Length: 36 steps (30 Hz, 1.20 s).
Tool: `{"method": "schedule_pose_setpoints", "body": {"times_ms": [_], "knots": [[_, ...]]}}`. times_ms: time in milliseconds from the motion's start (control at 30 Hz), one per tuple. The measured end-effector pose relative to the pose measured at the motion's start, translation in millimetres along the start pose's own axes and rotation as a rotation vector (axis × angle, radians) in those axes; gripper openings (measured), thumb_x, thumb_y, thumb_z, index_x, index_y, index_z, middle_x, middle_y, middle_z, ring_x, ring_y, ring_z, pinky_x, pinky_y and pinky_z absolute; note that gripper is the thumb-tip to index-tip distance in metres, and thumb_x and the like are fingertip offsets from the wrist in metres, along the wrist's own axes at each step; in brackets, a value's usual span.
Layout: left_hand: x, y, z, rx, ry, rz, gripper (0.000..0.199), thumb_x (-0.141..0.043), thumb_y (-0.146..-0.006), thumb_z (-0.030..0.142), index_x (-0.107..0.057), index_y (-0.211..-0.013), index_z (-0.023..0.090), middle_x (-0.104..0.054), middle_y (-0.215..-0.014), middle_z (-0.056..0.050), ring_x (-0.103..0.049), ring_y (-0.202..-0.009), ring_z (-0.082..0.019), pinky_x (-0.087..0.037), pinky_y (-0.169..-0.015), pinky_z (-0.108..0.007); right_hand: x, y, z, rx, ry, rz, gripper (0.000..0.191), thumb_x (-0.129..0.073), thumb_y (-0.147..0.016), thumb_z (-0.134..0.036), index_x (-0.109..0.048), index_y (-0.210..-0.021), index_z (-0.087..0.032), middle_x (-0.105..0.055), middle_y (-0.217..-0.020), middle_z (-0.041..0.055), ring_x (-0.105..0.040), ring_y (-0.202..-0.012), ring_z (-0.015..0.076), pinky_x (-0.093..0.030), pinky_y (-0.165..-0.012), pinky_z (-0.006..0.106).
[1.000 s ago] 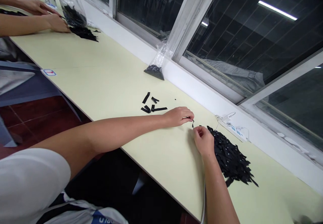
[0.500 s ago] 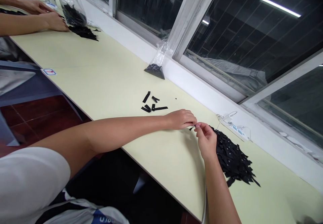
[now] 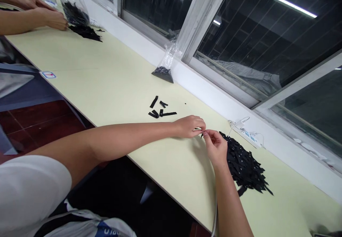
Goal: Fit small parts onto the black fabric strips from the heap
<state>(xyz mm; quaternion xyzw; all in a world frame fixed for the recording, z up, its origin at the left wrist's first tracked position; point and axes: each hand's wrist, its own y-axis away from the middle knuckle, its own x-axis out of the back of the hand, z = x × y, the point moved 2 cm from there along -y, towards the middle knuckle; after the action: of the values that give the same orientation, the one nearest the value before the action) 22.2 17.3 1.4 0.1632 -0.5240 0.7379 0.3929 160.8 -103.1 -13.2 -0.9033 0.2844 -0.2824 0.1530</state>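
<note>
Above the pale table (image 3: 165,162), my left hand (image 3: 191,126) and my right hand (image 3: 216,145) meet, fingertips pinched together. Between them is a small black strip (image 3: 201,135), mostly covered by the fingers; only a short end shows. Both hands are closed on it. Just right of my right hand lies a big heap of black strips (image 3: 245,166) with small shiny dots. Left of my hands, beyond my forearm, several black strips (image 3: 169,114) lie loose, some folded into a V.
A clear bag (image 3: 163,74) of small black pieces stands by the window ledge. A white power strip (image 3: 248,134) with cables lies along the wall. At the far left, a co-worker's hands (image 3: 53,18) are beside another black pile (image 3: 87,32) and a plastic bag (image 3: 74,12).
My fingers have shifted slightly on the black strip, with my left fingers a little more parted. The co-worker's hands have drawn back a little to the left. The view has shifted slightly.
</note>
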Motion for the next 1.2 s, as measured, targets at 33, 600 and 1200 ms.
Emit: {"method": "schedule_pose_setpoints", "body": {"times_ms": [33, 600, 1200], "knots": [[-0.5, 0.1, -0.7, 0.010, 0.003, 0.008, 0.007, -0.057, -0.091, 0.016, -0.063, -0.089, 0.018, -0.069, -0.094, -0.005, -0.060, -0.092, -0.018, -0.043, -0.090, -0.032, -0.8, 0.3, -0.7, 0.000, -0.003, 0.002, 0.031, -0.070, -0.082, -0.047, -0.072, -0.092, -0.017, -0.072, -0.087, 0.0073, -0.064, -0.077, 0.0188, -0.050, -0.067, 0.030], [-0.7, 2.2, 3.6, 0.014, 0.022, 0.028, 0.008, -0.052, -0.087, 0.013, -0.057, -0.090, 0.018, -0.066, -0.091, -0.006, -0.058, -0.087, -0.018, -0.044, -0.089, -0.034, -7.2, 0.1, -6.3, -0.141, -0.200, -0.036, 0.039, -0.079, -0.073, -0.049, -0.072, -0.092, -0.015, -0.072, -0.083, 0.0061, -0.062, -0.070, 0.0156, -0.049, -0.063, 0.028], [-2.8, -0.6, 0.2, 0.335, 0.407, 0.116, 0.012, -0.055, -0.091, 0.024, -0.062, -0.100, 0.019, -0.069, -0.099, -0.006, -0.063, -0.089, -0.016, -0.049, -0.080, -0.031, 6.7, -10.3, 4.0, -0.225, -0.189, 0.036, 0.037, -0.072, -0.074, -0.049, -0.069, -0.094, -0.018, -0.067, -0.078, 0.0027, -0.061, -0.068, 0.0168, -0.050, -0.062, 0.030]]}}
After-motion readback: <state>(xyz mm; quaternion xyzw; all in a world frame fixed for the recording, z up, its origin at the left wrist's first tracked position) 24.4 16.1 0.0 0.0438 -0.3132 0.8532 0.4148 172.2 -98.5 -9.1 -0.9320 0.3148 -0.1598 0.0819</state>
